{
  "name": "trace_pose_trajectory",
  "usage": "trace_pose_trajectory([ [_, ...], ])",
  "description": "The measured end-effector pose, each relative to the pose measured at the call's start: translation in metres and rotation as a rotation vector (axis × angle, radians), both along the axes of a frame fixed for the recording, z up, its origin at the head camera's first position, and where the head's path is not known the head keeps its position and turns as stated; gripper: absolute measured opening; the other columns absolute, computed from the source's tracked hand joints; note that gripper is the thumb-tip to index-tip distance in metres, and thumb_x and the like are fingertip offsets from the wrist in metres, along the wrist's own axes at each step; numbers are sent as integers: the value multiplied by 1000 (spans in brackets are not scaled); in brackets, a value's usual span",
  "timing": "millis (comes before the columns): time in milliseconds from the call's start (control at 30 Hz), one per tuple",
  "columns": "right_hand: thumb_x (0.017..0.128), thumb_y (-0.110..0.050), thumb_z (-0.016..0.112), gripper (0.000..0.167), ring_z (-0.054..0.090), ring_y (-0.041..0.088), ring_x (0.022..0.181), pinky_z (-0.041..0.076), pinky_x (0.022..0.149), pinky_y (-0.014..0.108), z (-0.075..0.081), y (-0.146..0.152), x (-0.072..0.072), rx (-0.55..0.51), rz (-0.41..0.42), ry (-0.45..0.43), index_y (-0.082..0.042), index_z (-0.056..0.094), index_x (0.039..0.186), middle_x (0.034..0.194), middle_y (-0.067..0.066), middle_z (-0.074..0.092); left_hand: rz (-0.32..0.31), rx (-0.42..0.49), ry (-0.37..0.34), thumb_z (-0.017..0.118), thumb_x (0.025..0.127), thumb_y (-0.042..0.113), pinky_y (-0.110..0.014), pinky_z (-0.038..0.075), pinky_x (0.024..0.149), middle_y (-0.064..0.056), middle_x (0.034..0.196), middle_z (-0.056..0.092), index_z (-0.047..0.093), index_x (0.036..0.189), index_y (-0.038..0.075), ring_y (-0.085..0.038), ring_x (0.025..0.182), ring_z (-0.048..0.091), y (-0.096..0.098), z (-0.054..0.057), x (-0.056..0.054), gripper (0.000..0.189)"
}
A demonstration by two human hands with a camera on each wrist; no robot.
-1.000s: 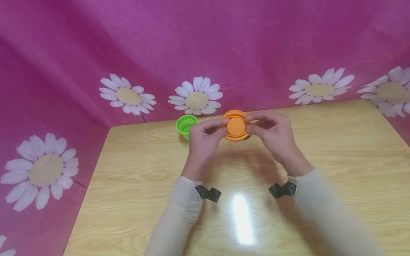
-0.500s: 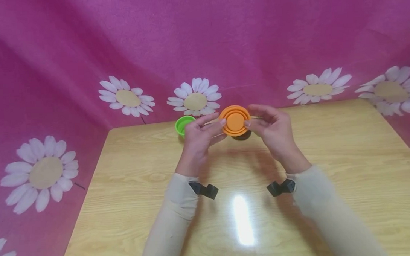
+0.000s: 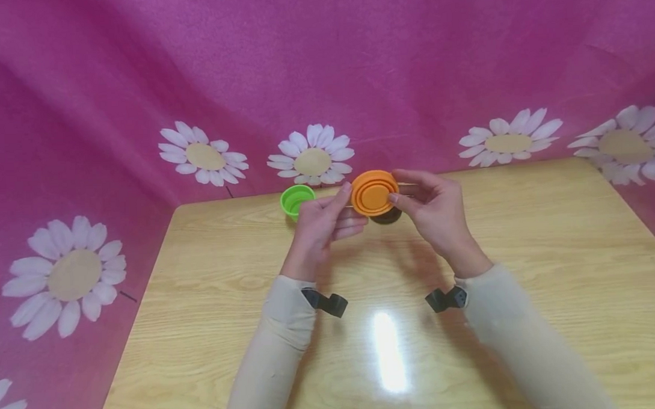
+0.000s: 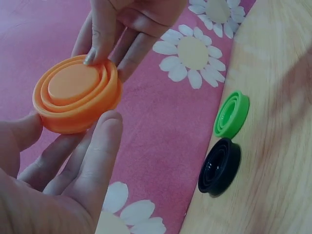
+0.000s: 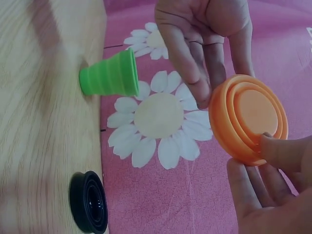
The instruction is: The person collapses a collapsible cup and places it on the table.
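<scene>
An orange collapsible cup, folded into nested rings, is held above the far part of the table. My right hand pinches its right side, the thumb on the rings and the other fingers behind. My left hand holds the left edge between thumb and fingers. In the left wrist view the left fingers stretch below the cup. A tall green cup stands at the left on the table. Behind the orange cup lies a flattened black cup, mostly covered in the head view.
A flattened green cup lies near the black one in the left wrist view; the head view hides it behind my right hand. Wood-grain tabletop spreads below. A pink cloth with daisies rises at its far edge.
The orange cup is a little higher, and its rings, partly covered by fingers before, now show more fully. It has tilted. My left fingers have spread and moved below its edge.
</scene>
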State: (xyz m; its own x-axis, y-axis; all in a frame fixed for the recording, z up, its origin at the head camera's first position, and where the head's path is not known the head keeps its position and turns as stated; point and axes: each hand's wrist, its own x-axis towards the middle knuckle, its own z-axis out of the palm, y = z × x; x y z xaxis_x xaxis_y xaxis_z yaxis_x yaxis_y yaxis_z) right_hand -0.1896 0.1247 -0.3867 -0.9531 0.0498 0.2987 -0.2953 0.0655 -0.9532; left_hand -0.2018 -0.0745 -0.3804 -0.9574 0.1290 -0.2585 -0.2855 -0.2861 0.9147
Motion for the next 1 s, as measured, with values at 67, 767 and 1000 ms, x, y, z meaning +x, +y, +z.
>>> trace_pose_trajectory([
  [67,86,7,75,39,70,19,100,57,87,28,-1,0,0,9,-3,4,2,68,124,119,15,70,13,20,28,71,95,28,-39,62,71,-25,94,73,72,115,-5,-26,74,75,1,0,0,38],
  [767,91,-4,75,32,65,19,104,55,93,29,2,-4,-1,-17,24,2,0,70,123,116,8,69,86,-11,169,75,92,13,-37,61,76,-21,99,74,74,112,-5,-27,86,75,1,0,4,27],
  [1000,93,-5,73,31,67,15,104,54,94,27,3,-4,-1,-12,34,-4,2,69,123,117,8,71,106,-37,193,77,90,12,-36,61,78,-18,104,73,74,112,-4,-30,89,74,0,0,4,27],
])
